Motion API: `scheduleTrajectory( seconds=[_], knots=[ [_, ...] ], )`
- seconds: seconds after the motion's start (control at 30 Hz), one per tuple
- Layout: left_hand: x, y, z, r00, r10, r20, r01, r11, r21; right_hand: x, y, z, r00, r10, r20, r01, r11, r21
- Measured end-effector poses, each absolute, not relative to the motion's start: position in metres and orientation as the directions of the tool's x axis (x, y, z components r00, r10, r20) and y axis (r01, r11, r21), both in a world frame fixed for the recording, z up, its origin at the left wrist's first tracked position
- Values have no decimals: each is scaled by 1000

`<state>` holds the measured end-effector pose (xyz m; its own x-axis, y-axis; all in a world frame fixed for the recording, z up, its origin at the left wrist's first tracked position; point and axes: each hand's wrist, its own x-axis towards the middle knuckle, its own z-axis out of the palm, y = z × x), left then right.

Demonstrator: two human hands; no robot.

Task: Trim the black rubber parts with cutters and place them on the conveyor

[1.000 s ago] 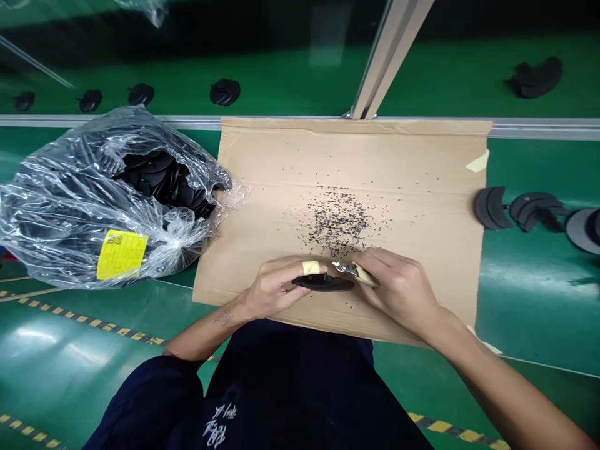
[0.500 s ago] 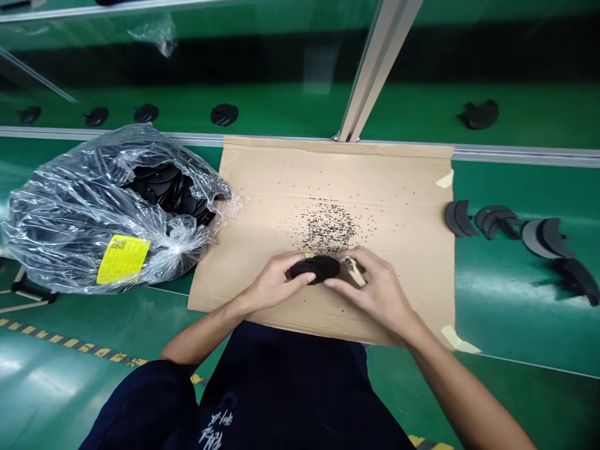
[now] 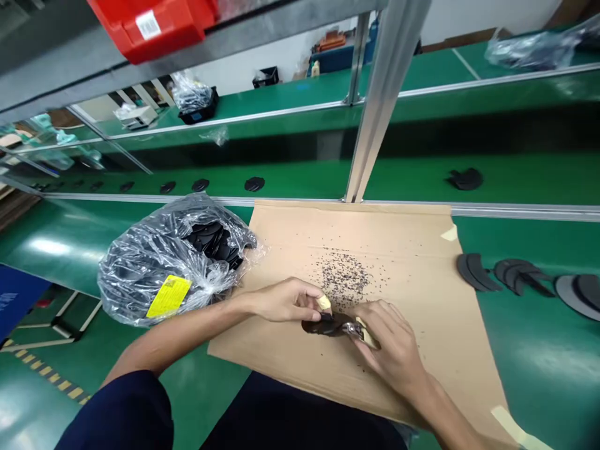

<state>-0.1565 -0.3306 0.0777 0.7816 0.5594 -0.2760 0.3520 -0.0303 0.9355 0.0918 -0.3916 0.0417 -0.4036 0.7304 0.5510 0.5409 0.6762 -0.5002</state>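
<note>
— Since a moment ago both hands have slid nearer the body edge of the cardboard sheet, and the black disc now lies tilted between them. What's hard to see?

— Whatever the right hand grips: a small pale-handled tool, mostly covered by the fingers. The disc's far half is hidden too.

— And the hands?

— Left hand pinches the disc's edge, a taped finger on top; right hand is closed round the tool, touching the disc.

— Around them?

— Black crumbs just beyond the fingers, a plastic bag of discs past the left hand, curved black parts beyond the right
</note>
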Motion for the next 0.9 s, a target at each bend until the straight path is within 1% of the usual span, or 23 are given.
scheduleTrajectory(
  seconds=[0.03, 0.07, 0.1, 0.13, 0.17, 0.2, 0.23, 0.27, 0.3, 0.43, 0.53, 0.6, 0.67, 0.77, 0.83, 0.9],
  knots=[
    [-156, -319, 87, 790, 566, -235, 406, -196, 893, 98, -394, 42, -379, 737, 560, 569, 662, -487],
    [-155, -304, 97, 795, 581, -177, 452, -371, 811, 106, -397, 42, -348, 747, 566, 595, 642, -483],
    [-154, -286, 105, 793, 600, -108, 493, -526, 693, 114, -400, 41, -309, 765, 566, 619, 613, -490],
    [-152, -266, 111, 784, 619, -47, 533, -632, 563, 123, -405, 41, -264, 784, 562, 639, 579, -508],
    [-150, -244, 115, 759, 651, -10, 588, -679, 439, 132, -410, 40, -214, 802, 558, 654, 542, -528],
    [-148, -220, 116, 709, 705, 12, 663, -672, 329, 141, -415, 38, -164, 821, 548, 669, 500, -550],
    [-145, -196, 115, 629, 777, 26, 752, -617, 234, 150, -421, 36, -118, 833, 540, 681, 464, -567],
    [-141, -174, 112, 537, 843, 29, 829, -534, 164, 158, -426, 33, -78, 843, 532, 693, 430, -579],
    [-137, -153, 108, 483, 875, 37, 866, -483, 130, 165, -432, 29, -43, 848, 528, 705, 400, -585],
    [-120, -102, 81, 328, 944, 44, 942, -330, 67, 183, -449, 16, 60, 841, 537, 736, 326, -594],
    [-114, -95, 66, 239, 971, 29, 970, -240, 41, 188, -457, 10, 113, 831, 545, 730, 302, -613],
    [-112, -100, 64, 232, 973, 19, 972, -233, 37, 190, -461, 8, 152, 832, 534, 714, 281, -641],
    [-109, -109, 70, 284, 959, -2, 958, -283, 45, 191, -464, 7, 185, 841, 509, 687, 259, -678],
    [-97, -130, 85, 471, 879, -76, 881, -465, 90, 193, -467, 5, 195, 856, 478, 651, 251, -716],
    [-77, -146, 93, 627, 766, -144, 779, -609, 149, 194, -468, 3, 189, 862, 471, 642, 255, -723],
    [-44, -160, 95, 763, 622, -177, 646, -725, 239, 195, -469, 1, 181, 858, 481, 640, 269, -720]
  ],
)
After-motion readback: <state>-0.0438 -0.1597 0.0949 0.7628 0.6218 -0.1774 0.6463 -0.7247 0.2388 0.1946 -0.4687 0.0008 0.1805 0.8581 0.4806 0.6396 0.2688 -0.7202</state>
